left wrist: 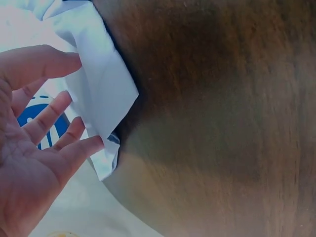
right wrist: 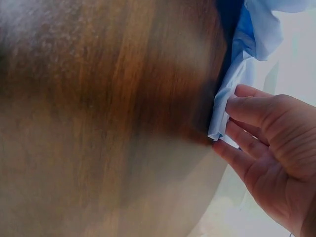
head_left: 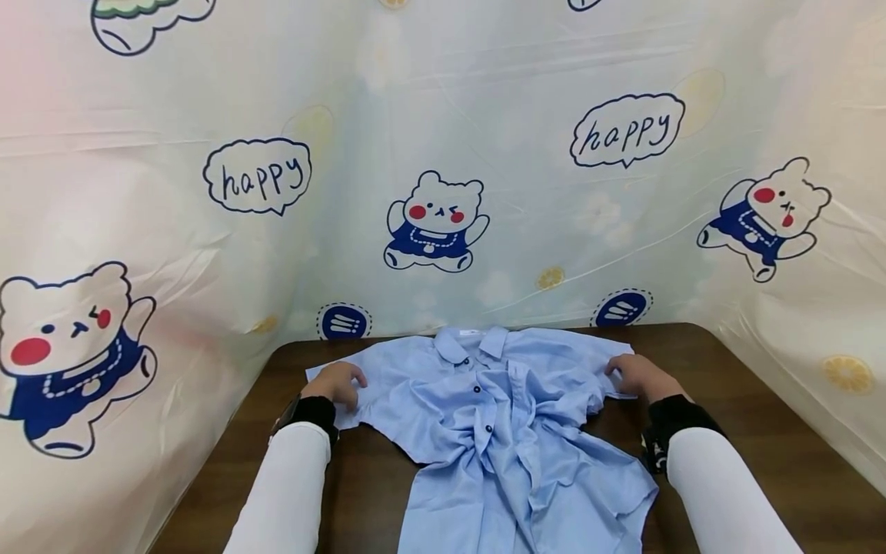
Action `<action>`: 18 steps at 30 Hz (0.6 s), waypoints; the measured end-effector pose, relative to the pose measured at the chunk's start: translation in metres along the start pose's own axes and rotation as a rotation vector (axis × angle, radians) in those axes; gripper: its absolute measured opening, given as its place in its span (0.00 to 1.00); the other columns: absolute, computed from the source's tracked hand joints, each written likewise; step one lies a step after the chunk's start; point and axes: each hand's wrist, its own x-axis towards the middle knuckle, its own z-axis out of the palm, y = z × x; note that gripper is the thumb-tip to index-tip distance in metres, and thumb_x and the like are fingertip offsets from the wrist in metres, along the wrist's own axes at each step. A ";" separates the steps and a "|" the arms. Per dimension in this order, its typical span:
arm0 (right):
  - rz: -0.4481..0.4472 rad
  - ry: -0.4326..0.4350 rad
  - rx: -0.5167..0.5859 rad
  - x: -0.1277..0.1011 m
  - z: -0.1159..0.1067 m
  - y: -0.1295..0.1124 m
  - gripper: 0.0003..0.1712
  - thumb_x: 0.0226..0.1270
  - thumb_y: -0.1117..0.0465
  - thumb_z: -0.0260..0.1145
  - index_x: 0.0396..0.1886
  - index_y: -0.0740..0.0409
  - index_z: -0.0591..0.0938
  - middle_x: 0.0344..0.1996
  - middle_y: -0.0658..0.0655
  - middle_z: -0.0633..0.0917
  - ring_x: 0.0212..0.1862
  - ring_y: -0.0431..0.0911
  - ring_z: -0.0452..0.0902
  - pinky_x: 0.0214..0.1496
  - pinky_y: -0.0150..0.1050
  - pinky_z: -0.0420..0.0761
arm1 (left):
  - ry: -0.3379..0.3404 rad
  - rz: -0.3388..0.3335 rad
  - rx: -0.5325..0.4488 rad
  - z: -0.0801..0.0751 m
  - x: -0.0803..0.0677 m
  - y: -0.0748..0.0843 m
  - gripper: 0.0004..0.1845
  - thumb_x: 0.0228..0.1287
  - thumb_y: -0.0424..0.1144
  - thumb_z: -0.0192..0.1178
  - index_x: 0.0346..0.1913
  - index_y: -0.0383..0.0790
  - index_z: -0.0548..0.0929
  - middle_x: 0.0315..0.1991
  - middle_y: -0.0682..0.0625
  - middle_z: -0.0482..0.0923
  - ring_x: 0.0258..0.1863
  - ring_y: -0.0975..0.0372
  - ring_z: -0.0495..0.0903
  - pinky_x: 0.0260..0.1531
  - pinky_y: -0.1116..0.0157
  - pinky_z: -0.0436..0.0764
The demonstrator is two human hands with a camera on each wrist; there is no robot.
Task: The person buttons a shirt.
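A light blue short-sleeved button-up shirt [head_left: 443,392] lies front up, its collar at the far edge of the table and its lower part bunched and creased. My left hand [head_left: 337,383] is over the sleeve on the left. In the left wrist view the fingers of that hand [left wrist: 39,118] are spread and loosely bent, with the fingertips right at the sleeve [left wrist: 101,74]. At the opposite sleeve, my right hand [head_left: 644,375] pinches the cuff. The right wrist view has the thumb of this hand [right wrist: 276,133] on one side of the folded cuff [right wrist: 224,111] and fingers behind it.
The dark brown wooden table [head_left: 367,492] has rounded far corners. Behind it and along both sides hangs a pale curtain [head_left: 526,231] printed with bears, orange slices and the word "happy". The shirt's lower part reaches past the bottom of the head view.
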 end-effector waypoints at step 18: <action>-0.677 0.122 0.259 -0.084 -0.001 -0.083 0.12 0.55 0.79 0.66 0.33 0.60 0.84 0.30 0.51 0.83 0.32 0.37 0.76 0.32 0.35 0.81 | 0.137 1.088 0.251 0.054 -0.108 0.102 0.09 0.47 0.24 0.67 0.31 0.40 0.85 0.30 0.54 0.79 0.32 0.66 0.78 0.35 0.73 0.76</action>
